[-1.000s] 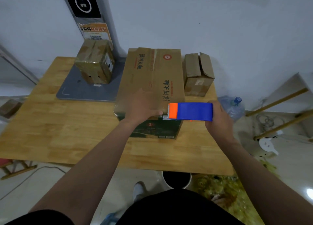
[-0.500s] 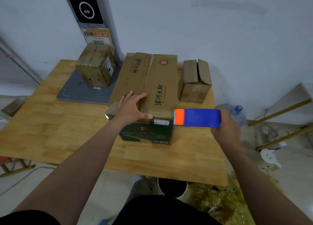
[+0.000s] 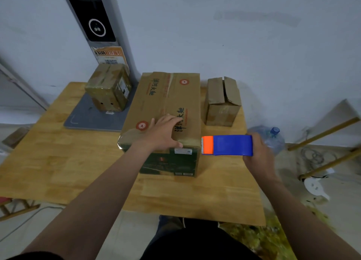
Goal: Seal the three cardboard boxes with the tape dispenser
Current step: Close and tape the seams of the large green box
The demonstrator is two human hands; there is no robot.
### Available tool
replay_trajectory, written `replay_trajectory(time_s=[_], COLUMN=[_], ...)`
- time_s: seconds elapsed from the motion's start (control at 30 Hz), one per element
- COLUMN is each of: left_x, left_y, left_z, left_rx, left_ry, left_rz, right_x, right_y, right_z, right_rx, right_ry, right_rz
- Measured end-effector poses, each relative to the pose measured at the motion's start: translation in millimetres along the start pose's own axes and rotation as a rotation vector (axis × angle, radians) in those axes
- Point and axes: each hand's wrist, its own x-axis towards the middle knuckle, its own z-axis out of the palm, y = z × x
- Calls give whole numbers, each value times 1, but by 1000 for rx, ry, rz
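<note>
Dispenser [image 3: 227,145]: blue body, orange toothed end.

A large brown cardboard box printed with dark characters [image 3: 166,103] lies in the middle of the light wooden table [image 3: 58,162]. The left grip [image 3: 162,135], a bare hand, rests flat on its top near the front edge, fingers straight. The right grip [image 3: 258,156] holds a blue tape dispenser with an orange toothed end [image 3: 227,144]; that end is just beside the box's near right corner. A small brown cardboard box with raised flaps [image 3: 222,103] stands right of the large one. A small tape-wrapped cardboard box [image 3: 108,87] stands on a flat grey plate [image 3: 86,119] at the left
</note>
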Motion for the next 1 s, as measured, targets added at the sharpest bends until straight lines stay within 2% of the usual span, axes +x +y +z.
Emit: replay_trajectory(time_s=[0.27,0.4,0.8,0.9,1.0], left_x=[23,26,23,22,19], left_y=[28,26,16,20,27], left_z=[21,33,33,31,27], left_rx=[-66,-27,-44,-33,-10], left_ry=[20,58,112,87,34], left_rz=[120,187,210,199,178], right_x=[3,4,3,3,6], right_y=[8,11,28,28,18], right_z=[3,4,-23,-31,-28], right_rx=[7,-2,3,-11,-15], right_ry=[3,-20,2,49,14], right_rz=[3,11,48,10,48])
